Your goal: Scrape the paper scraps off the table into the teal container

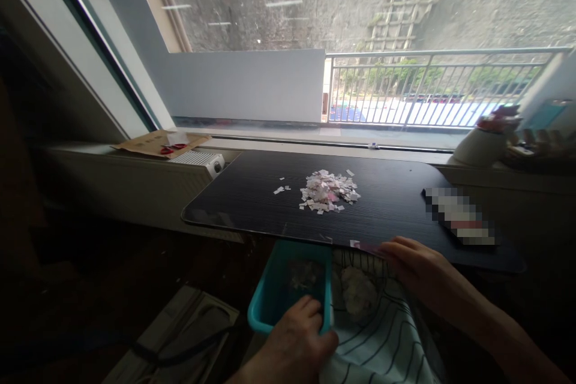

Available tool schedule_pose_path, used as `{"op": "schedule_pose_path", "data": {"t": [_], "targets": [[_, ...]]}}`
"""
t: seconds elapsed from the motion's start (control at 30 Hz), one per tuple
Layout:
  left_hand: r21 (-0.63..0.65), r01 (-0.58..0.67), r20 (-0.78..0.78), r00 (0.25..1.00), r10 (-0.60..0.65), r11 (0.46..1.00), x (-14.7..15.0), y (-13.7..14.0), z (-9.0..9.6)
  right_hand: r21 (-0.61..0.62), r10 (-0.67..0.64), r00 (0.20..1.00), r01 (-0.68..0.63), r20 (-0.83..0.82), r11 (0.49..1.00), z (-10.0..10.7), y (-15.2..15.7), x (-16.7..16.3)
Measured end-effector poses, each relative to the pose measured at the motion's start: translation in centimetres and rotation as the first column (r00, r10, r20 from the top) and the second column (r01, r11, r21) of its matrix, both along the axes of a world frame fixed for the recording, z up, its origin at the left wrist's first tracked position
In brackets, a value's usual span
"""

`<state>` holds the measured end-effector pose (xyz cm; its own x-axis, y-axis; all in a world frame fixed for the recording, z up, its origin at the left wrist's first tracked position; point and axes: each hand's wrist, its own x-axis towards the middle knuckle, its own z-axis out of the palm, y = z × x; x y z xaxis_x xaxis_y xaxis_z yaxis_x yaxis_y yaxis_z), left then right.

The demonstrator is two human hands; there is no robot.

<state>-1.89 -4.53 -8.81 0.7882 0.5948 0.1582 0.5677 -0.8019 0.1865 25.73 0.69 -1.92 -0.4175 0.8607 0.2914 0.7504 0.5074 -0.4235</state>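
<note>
A teal plastic bin (261, 300) is held just below the table's front edge, with dark, unclear contents at its bottom. My left hand (299, 333) is closed over the bin's near rim, fingers curled inside. Resting at the front edge of the black table (243, 192) is my right hand (414, 258), its fingers stretched out and lying along the surface. A small paper scrap (355, 244) lies just left of those fingertips. Farther back on the tabletop is a loose heap of small white and pinkish paper scraps (328, 189), with a few stray pieces to its left.
A blurred-out flat object (463, 219) lies at the table's right. Red-handled scissors (173, 148) sit on a brown envelope (144, 143) on the sill. A white jar (479, 144) stands right. Striped fabric (378, 342) covers my lap; a box (180, 336) is below left.
</note>
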Motion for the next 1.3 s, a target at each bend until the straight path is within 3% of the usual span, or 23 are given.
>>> {"op": "schedule_pose_path", "data": {"t": [0.13,0.4,0.57,0.73,0.97,1.1,1.3], "targets": [[-0.021,0.001,0.006,1.000,-0.001,1.000,0.6,-0.2,0.6,-0.044,0.001,0.999,-0.003,-0.051,0.999,0.1,-2.6,1.5],[-0.001,0.002,-0.025,1.000,-0.002,1.000,0.4,-0.1,0.5,0.059,-0.014,0.998,0.018,-0.066,0.998,-0.4,1.4,0.0],[-0.024,-0.033,-0.007,0.999,0.033,0.999,0.3,-0.2,0.5,-0.003,0.042,0.997,-0.042,-0.067,0.999,-0.5,-0.6,1.5],[-0.001,-0.024,0.005,1.000,0.024,1.000,0.8,-0.3,0.7,0.040,-0.015,0.996,0.019,-0.090,0.999,-0.6,-1.1,1.9],[0.245,0.035,0.039,0.998,-0.046,0.969,0.3,0.5,-2.6,0.028,-0.048,0.991,0.052,-0.127,0.998,-1.0,1.8,1.5],[0.393,-0.010,0.150,0.987,-0.054,0.919,0.4,1.0,-4.3,0.116,-0.185,0.973,0.201,-0.142,0.973,-1.7,4.4,1.9],[0.388,-0.005,0.134,0.990,-0.051,0.922,0.3,1.1,-4.5,0.221,-0.318,0.934,0.349,-0.163,0.911,-3.4,7.4,1.2]]}}
